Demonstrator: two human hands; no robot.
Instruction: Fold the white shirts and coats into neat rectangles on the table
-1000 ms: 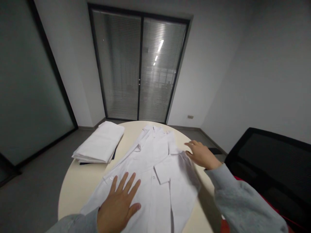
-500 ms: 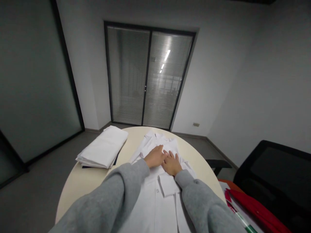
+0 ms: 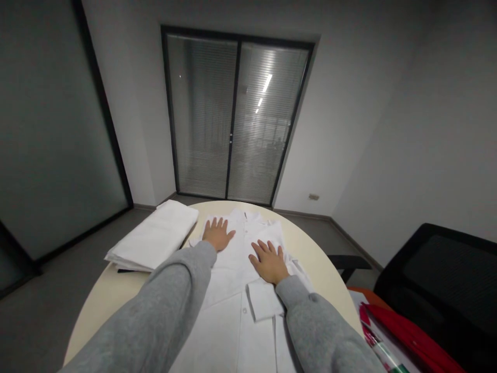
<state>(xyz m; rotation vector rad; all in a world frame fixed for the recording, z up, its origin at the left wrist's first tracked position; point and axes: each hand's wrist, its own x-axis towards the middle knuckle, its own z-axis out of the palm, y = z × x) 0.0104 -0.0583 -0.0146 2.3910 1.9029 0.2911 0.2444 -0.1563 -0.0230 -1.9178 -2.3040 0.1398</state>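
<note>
A white button-up shirt (image 3: 237, 248) lies spread on the round cream table (image 3: 316, 246), its collar toward the far edge and its lower part running to the bottom of the view. My left hand (image 3: 218, 234) rests flat on the upper left of the shirt with its fingers spread. Flat on the right side of the chest is my right hand (image 3: 269, 261), fingers also apart. A cuff (image 3: 264, 299) lies folded across the front just below my right hand. Part of the shirt is hidden under my grey sleeves.
A stack of folded white cloth (image 3: 157, 235) sits at the table's left edge, over something dark. To the right stand a black mesh chair (image 3: 442, 280) and, beside the table, a red item (image 3: 411, 336). Beyond is a glazed door with blinds (image 3: 233, 119).
My hands were close together at the middle of the shirt. My left hand has moved left and outward, smoothing that side flatter, while my right hand has stayed nearly in place.
</note>
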